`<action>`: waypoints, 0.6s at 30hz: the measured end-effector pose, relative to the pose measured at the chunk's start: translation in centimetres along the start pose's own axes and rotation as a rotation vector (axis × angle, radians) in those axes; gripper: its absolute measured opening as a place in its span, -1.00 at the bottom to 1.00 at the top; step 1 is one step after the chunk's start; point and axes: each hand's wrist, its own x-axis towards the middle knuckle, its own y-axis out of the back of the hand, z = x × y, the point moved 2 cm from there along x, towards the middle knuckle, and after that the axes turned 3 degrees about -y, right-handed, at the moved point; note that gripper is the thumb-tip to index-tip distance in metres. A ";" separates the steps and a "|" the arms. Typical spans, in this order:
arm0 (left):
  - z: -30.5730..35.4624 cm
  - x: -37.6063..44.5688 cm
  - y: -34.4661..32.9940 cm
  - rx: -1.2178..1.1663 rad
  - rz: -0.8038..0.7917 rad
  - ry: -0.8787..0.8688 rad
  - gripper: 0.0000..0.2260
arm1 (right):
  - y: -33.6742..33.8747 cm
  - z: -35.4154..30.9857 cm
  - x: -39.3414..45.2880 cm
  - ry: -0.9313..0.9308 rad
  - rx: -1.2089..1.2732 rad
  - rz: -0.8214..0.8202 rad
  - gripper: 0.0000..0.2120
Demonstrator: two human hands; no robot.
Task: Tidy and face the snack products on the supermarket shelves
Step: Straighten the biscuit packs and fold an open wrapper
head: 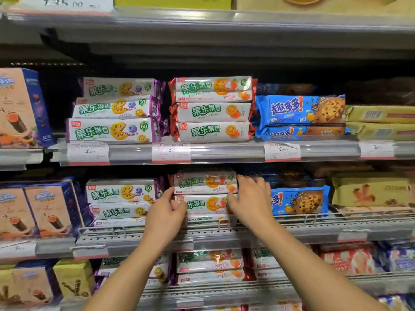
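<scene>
**shelfwatcher:** Going left to right on the middle shelf (202, 232): tan and blue wafer-roll boxes (45, 209) at the far left, then a stack of purple-ended biscuit packs (121, 193), then the red-ended strawberry biscuit packs (205, 182) where both hands are, then a blue chocolate-chip cookie pack (301, 199), and yellow packs (370, 191) on the far right.

**aisle9:** What are the hands actually doing?

**shelfwatcher:** The left hand (167, 213) is at the left end of the red-ended stack, thumb up against the top pack's corner, fingers curled in round the end of the pack underneath. Looks like a pinch on that end. The right hand (251, 198) is at the right end of the same stack, fingers draped over the top pack's end and thumb tucked in at the seam between the top pack and the next one, so it's gripping that top pack.

**aisle9:** Where does the stack sit?

**shelfwatcher:** Centre of the middle shelf, right behind the wire front rail (224, 223), touching the purple-ended stack on its left. The top pack is a bit blurred. The shelf above has the same run: purple-ended stack (114, 111), red-ended stack (212, 110), blue cookie packs (301, 113), with price tags (171, 152) on the rail below them.
</scene>
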 end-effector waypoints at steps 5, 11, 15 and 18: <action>0.1 -0.5 -0.5 0.014 0.012 -0.014 -0.42 | -0.5 1.3 -0.6 0.116 -0.067 0.058 -0.41; 0.8 -6.8 -4.3 0.103 0.080 -0.322 -0.65 | -2.0 6.8 -7.8 0.417 0.073 0.282 -0.56; -0.1 -10.5 -12.1 0.345 -0.150 -0.621 -0.55 | -3.9 13.4 -10.5 0.340 0.080 0.260 -0.58; 1.3 -11.6 -17.4 0.542 -0.342 -0.680 -0.38 | -4.0 18.7 -11.0 0.247 0.062 0.256 -0.56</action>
